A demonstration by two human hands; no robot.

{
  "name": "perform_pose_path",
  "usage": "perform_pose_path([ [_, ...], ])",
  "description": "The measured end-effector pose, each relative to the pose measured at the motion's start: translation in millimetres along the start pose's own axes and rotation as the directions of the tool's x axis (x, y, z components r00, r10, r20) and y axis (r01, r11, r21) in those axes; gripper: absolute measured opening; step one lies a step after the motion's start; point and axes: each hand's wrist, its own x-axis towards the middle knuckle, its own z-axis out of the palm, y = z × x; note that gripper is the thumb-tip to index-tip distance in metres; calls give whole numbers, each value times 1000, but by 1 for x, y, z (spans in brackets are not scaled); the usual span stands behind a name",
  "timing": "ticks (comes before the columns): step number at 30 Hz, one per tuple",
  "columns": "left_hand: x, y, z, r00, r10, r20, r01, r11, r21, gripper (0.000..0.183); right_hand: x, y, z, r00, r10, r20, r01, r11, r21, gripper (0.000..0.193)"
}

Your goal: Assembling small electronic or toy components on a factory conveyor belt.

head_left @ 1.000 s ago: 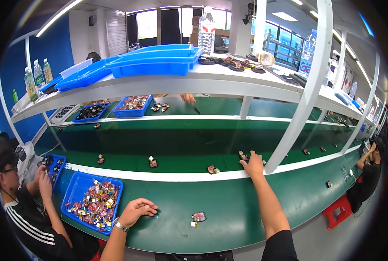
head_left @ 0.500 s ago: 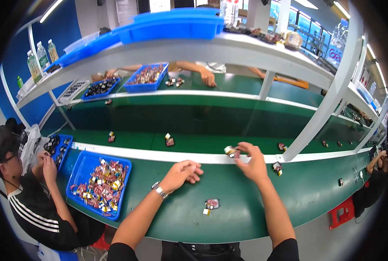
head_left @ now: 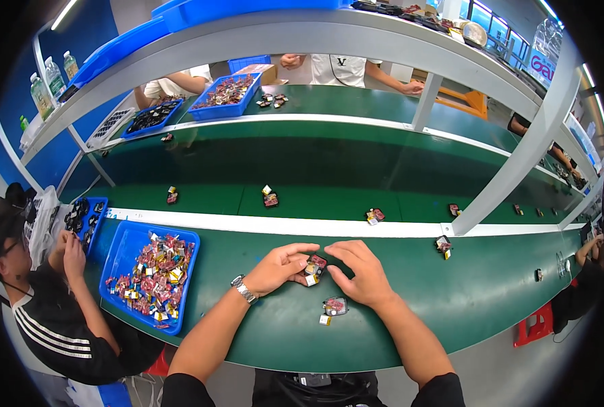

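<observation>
In front of me, my left hand (head_left: 276, 270) is closed, with its thumb and fingertips on a small red circuit board (head_left: 315, 263) in a dark case with a white-and-yellow pouch cell attached. My right hand (head_left: 361, 273) is just right of that board, thumb and fingers apart and curved toward it, with nothing visible between them. On the green table below my right hand lies another circuit board (head_left: 336, 306) with its pale cell hanging toward me. Past the white rail, a board with a pale cell (head_left: 375, 216) rests on the green belt.
A blue tray (head_left: 105, 285) heaped with boards and cells stands at my left, beside a seated person (head_left: 58, 298) handling something small. Further boards (head_left: 269, 197) lie along the belt; one (head_left: 443, 247) sits by the white rail (head_left: 302, 227). A slanted white post (head_left: 512, 163) rises at right.
My right hand has released its board onto the belt and come back toward my left hand. A board now shows at my left fingertips. The view has tilted slightly down.
</observation>
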Motion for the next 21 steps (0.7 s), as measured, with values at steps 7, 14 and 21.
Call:
perform_pose_path([
  [7, 3, 1, 11, 1000, -9, -30, 10, 999, 36, 38, -6, -7, 23, 984, 154, -84, -164, 978, -131, 29],
  [14, 6, -7, 14, 996, 61, -65, -62, 998, -10, 32, -1, -6, 21, 997, 17, -73, -33, 976, -214, 22],
  [21, 7, -11, 16, 994, 68, -91, -72, 996, -43, 33, -1, 0, 18, 993, -107, -45, 96, 976, -194, 22],
])
